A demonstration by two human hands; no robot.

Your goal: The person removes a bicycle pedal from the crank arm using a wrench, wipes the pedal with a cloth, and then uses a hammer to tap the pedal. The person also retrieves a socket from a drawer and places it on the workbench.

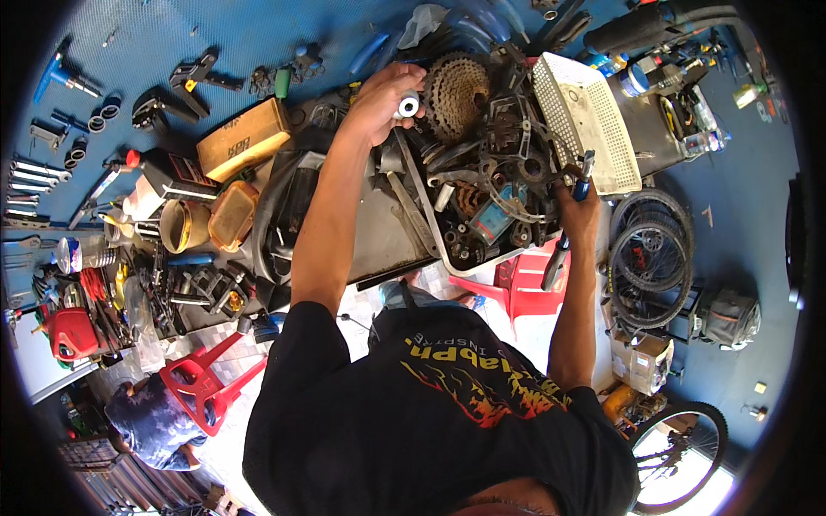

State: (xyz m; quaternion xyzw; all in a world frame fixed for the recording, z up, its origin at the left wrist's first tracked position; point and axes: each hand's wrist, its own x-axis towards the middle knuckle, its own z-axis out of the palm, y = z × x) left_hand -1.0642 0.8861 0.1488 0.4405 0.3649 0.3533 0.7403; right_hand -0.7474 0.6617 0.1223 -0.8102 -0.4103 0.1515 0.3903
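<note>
My left hand [379, 107] is raised over the left side of a tray [428, 205] crowded with bicycle parts. Its fingers are wrapped round a silver-white cylindrical piece [408, 106] with a round hole in its end. A large rusty sprocket cassette [460, 96] lies just right of that hand. At the right side of the tray, my right hand [578, 206] is closed round a tool with blue-and-black handles [557, 261]; its kind is partly hidden by the fingers. Beneath and between the hands lie chainrings, a small blue box [492, 217] and loose metal parts.
A white perforated basket [615, 142] stands right of the tray. Left on the bench are a wooden block [243, 140], a dark bottle [176, 175] and tins. Tools hang on the blue wall. Red chairs [532, 284] and bicycle wheels [651, 249] stand around; another person [157, 421] is low at left.
</note>
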